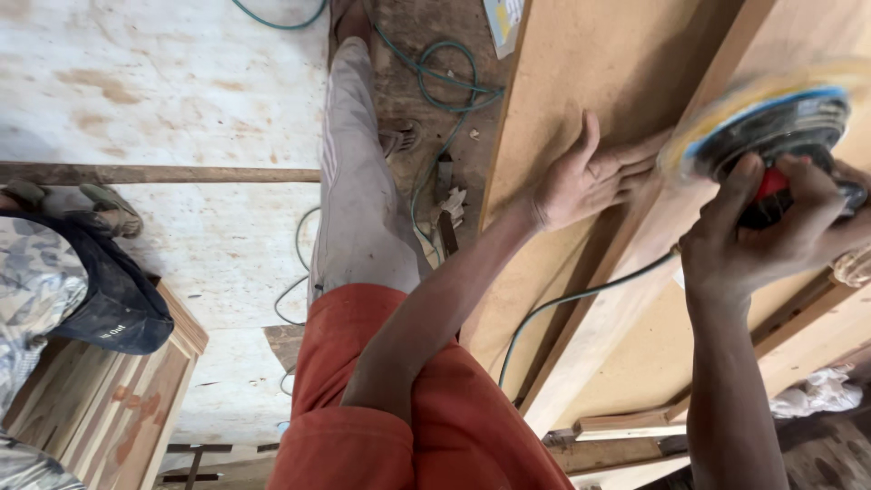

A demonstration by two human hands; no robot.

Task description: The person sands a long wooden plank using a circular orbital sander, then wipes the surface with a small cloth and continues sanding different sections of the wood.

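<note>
Orange shorts (435, 426) fill the foreground; right hand (771, 231) grips the spinning sander (780, 127) on the wooden rail (626, 299); left hand (590, 177), flat and open, risks abrasion from the disc; green cord (562, 304) could snag

The person wears an orange short-sleeved shirt (454, 426), pale grey trousers (363, 200) and sandals (399, 138), arms bare.

Pale, stained sheet flooring (163, 82) beside bare dirt ground (413, 91), in daylight.
</note>
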